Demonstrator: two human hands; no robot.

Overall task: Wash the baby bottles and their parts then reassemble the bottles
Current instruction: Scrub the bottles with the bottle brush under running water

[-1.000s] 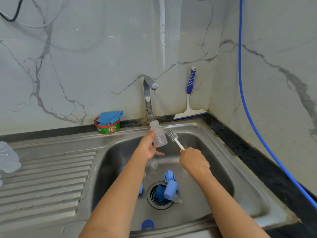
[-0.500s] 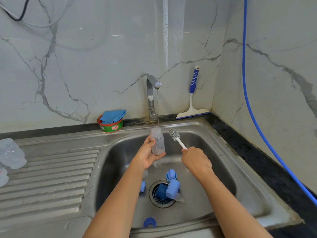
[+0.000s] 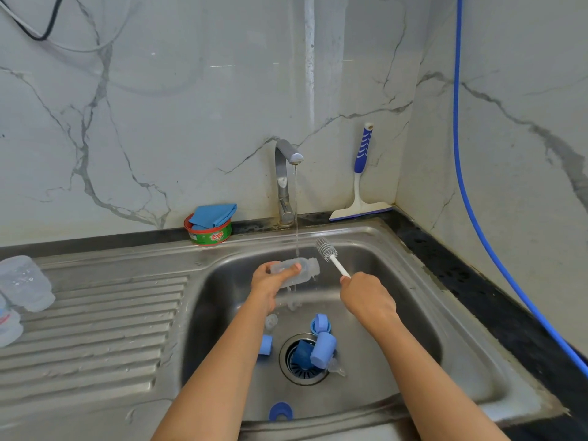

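My left hand (image 3: 269,281) grips a clear baby bottle (image 3: 302,270) lying on its side under the thin stream from the tap (image 3: 284,179), its mouth pointing right with water spilling out. My right hand (image 3: 366,297) grips the white handle of a bottle brush (image 3: 327,251), its bristle head raised just right of the bottle's mouth, not touching it. On the sink floor lie blue caps (image 3: 323,348), a blue ring (image 3: 319,324), a small blue piece (image 3: 265,344), a clear teat (image 3: 271,321) and a blue ring (image 3: 280,411) at the near wall.
Two clear bottles (image 3: 25,283) lie on the ribbed drainboard (image 3: 95,329) at far left. A green soap tub (image 3: 210,235) with a blue cloth sits behind the steel sink (image 3: 423,281). A squeegee (image 3: 361,186) leans in the corner. A blue hose (image 3: 467,202) runs down the right wall.
My left hand has tipped the bottle from upright under the stream to lying on its side, and water pours out. The brush in my right hand has stayed close beside it.
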